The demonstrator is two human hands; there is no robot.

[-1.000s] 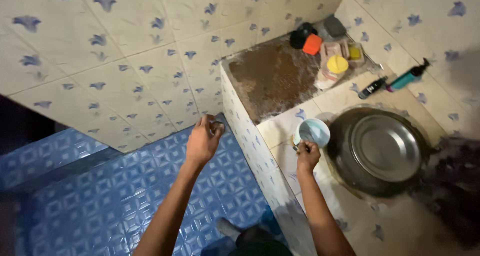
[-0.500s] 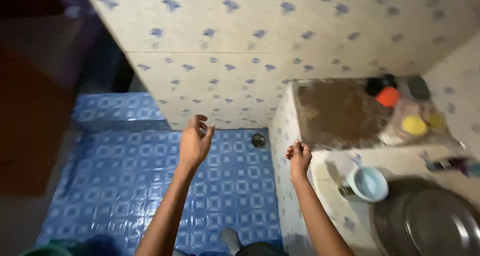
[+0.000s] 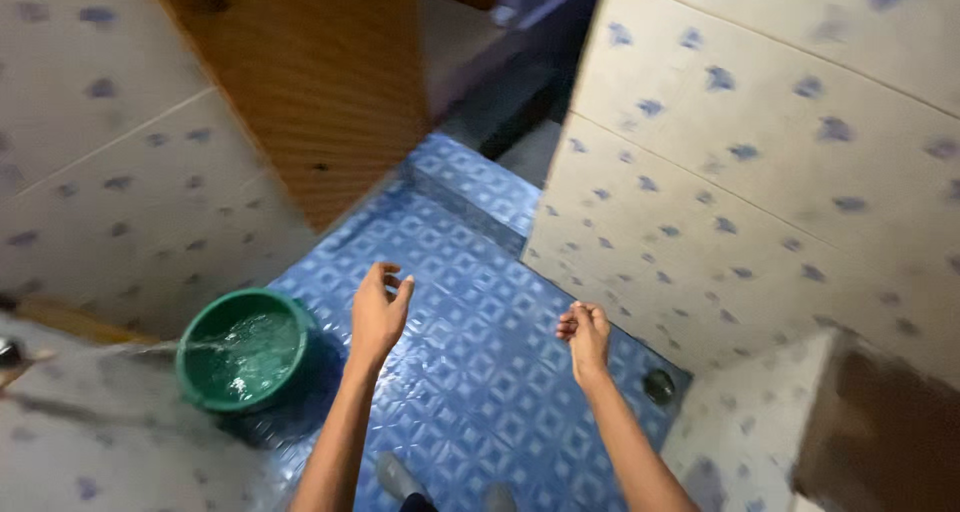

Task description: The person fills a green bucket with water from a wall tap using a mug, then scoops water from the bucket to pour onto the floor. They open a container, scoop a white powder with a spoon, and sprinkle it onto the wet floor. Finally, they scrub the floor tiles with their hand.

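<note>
My left hand [image 3: 378, 307] is raised over the blue tiled floor [image 3: 480, 372], fingers loosely curled and apart, holding nothing. My right hand [image 3: 585, 334] hangs a little to its right, fingers curled in, also with nothing in it. A green bucket [image 3: 245, 350] full of water stands on the floor to the left of my left hand, and a thin stream of water runs into it from the left edge.
A wooden door [image 3: 300, 82] stands open at the upper left. White tiled walls [image 3: 760, 192] with blue marks close in on both sides. A round floor drain [image 3: 659, 385] lies near the right wall. A brown-topped ledge [image 3: 880, 432] shows at the lower right.
The view has swung left, away from the ledge with the metal basin and the cup, onto the floor, door and bucket. Both hands remain raised with nothing in them.
</note>
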